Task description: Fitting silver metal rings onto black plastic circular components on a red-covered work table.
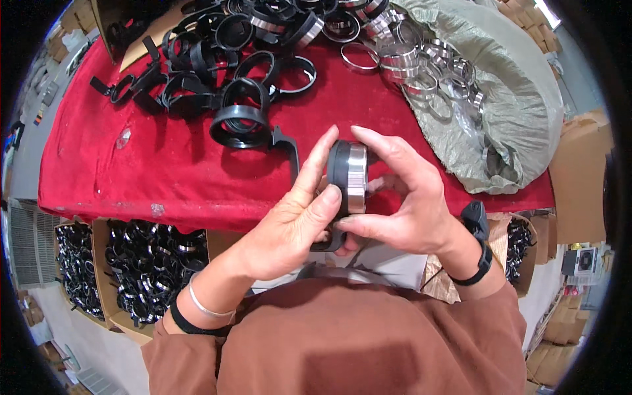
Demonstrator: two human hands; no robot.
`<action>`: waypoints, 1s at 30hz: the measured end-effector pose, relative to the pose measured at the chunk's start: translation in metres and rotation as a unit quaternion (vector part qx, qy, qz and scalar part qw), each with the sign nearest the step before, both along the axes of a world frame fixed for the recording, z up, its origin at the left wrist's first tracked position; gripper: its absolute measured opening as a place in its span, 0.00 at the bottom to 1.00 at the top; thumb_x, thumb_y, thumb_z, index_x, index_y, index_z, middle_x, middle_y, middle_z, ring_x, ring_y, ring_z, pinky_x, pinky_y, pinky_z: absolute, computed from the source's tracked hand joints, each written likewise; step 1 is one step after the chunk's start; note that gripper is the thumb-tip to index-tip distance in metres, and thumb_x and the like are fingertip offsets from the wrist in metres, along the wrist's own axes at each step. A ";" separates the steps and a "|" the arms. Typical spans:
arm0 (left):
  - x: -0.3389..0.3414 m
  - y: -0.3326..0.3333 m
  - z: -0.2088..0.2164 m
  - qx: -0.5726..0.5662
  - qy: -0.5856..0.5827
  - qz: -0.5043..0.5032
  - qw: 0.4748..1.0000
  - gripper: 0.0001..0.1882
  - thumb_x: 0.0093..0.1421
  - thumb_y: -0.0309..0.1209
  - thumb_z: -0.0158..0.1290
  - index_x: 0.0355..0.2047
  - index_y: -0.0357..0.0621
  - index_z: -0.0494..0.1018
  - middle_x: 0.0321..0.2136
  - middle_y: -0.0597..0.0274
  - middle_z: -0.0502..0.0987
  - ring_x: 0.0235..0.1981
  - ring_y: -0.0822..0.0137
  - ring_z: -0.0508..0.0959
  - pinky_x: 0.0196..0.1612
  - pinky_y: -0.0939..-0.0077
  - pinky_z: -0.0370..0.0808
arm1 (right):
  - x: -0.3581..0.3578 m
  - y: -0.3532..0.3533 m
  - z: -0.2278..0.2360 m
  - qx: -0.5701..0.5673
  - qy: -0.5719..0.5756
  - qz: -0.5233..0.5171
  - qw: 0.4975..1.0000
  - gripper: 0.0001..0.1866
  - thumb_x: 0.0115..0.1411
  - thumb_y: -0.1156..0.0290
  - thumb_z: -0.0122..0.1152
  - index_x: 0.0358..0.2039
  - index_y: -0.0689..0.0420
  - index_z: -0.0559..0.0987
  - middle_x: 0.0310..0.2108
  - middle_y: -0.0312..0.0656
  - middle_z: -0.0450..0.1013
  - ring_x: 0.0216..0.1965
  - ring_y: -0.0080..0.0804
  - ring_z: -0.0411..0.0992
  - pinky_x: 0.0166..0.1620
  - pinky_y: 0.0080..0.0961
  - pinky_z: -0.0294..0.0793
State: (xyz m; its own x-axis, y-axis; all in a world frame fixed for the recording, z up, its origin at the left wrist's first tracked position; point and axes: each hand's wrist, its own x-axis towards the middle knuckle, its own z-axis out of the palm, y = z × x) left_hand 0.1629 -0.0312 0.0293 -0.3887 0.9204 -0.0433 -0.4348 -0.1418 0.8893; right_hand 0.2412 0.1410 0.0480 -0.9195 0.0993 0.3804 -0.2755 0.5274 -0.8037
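Observation:
Both my hands meet over the front edge of the red cloth, around a black plastic ring (338,170) and a shiny silver metal ring (357,176) set side by side, touching and standing on edge. My left hand (289,227) grips the black ring from the left, thumb across its lower side. The metal ring is held from the right by my right hand (411,197), index finger above and thumb below. Part of a black arm shows under my fingers. Close to my left fingertips, a black ring holder (240,128) lies on the cloth; a curved black strip beside it runs behind my hand.
Black ring holders (191,59) heap at the back left of the red cloth (164,164). Loose metal rings (401,59) spill from a grey-green plastic sack (513,85) at right. Below the table edge, cardboard boxes (102,263) hold many black and silver pieces.

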 end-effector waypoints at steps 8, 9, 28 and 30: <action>-0.011 -0.020 0.010 -0.012 -0.011 0.035 0.999 0.34 0.66 0.48 0.38 0.67 0.57 0.37 0.53 0.51 0.68 0.31 0.67 0.76 0.30 0.80 0.74 | 0.017 0.009 0.002 -0.192 -0.018 0.007 0.981 0.40 0.39 0.76 0.76 0.54 0.62 0.68 0.43 0.42 0.67 0.44 0.29 0.70 0.39 0.24 0.80; -0.005 -0.016 0.013 -0.032 0.032 0.050 0.998 0.33 0.67 0.47 0.37 0.67 0.57 0.37 0.54 0.51 0.67 0.29 0.69 0.75 0.30 0.81 0.73 | 0.017 0.006 0.001 -0.186 -0.017 -0.009 0.982 0.42 0.38 0.74 0.77 0.55 0.62 0.67 0.43 0.43 0.67 0.44 0.29 0.71 0.40 0.25 0.80; 0.031 -0.014 0.004 -0.034 0.301 0.109 0.947 0.32 0.66 0.29 0.35 0.65 0.34 0.36 0.59 0.41 0.55 0.61 0.52 0.58 0.61 0.66 0.55 | 0.025 -0.019 -0.012 -0.080 -0.006 -0.004 0.997 0.47 0.33 0.65 0.80 0.56 0.60 0.67 0.46 0.48 0.70 0.45 0.36 0.72 0.42 0.31 0.79; 0.043 -0.026 0.002 -0.045 0.337 0.088 0.936 0.33 0.65 0.29 0.37 0.65 0.32 0.36 0.60 0.36 0.50 0.61 0.44 0.56 0.62 0.65 0.54 | 0.035 -0.023 -0.010 -0.057 0.030 0.019 0.998 0.47 0.33 0.65 0.80 0.55 0.64 0.68 0.46 0.50 0.70 0.44 0.37 0.73 0.42 0.30 0.79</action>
State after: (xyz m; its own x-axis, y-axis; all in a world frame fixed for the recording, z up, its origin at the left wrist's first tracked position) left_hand 0.2063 -0.0569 0.0313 -0.5000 0.8444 0.1920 0.2532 -0.0695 0.9649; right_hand 0.2762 0.1177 0.0382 -0.8993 0.1108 0.4230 -0.3426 0.4227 -0.8390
